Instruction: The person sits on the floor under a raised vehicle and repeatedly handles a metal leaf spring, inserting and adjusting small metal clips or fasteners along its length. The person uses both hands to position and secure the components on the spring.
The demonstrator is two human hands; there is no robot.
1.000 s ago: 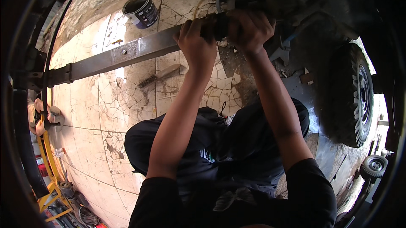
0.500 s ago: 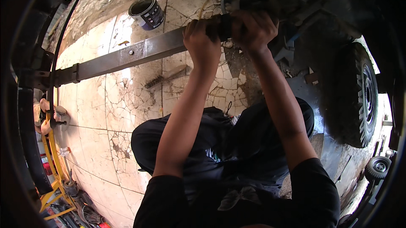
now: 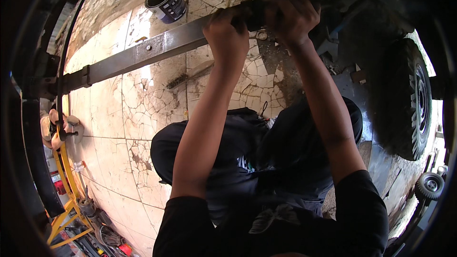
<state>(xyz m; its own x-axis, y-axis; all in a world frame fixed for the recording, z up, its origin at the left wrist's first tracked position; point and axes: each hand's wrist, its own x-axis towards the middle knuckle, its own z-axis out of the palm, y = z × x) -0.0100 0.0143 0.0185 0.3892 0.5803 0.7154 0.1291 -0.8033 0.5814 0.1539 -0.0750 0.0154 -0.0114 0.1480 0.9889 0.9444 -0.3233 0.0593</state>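
A long square steel beam (image 3: 133,57) runs overhead across the view from left to upper right. My left hand (image 3: 226,33) has its fingers curled onto the beam where a dark part (image 3: 253,14) joins it. Just right of it, my right hand (image 3: 293,21) is closed around that dark part; shadow hides exactly what the fingertips touch. Beyond the beam, an open paint can (image 3: 171,11) stands on the cracked tile floor (image 3: 143,157), and below the beam a wire brush (image 3: 183,78) lies on the tiles.
A large tyre (image 3: 412,100) stands at the right, with a small wheel (image 3: 429,185) below it. Dark metal bars (image 3: 35,114) edge the left, beside a yellow frame (image 3: 69,214), parts and tools. Someone or something skin-coloured at the left edge is too small to make out.
The whole view has shifted, so the can, beam and wheels sit higher and further right. Both hands remain closed at the beam, having moved slightly up and right in the picture.
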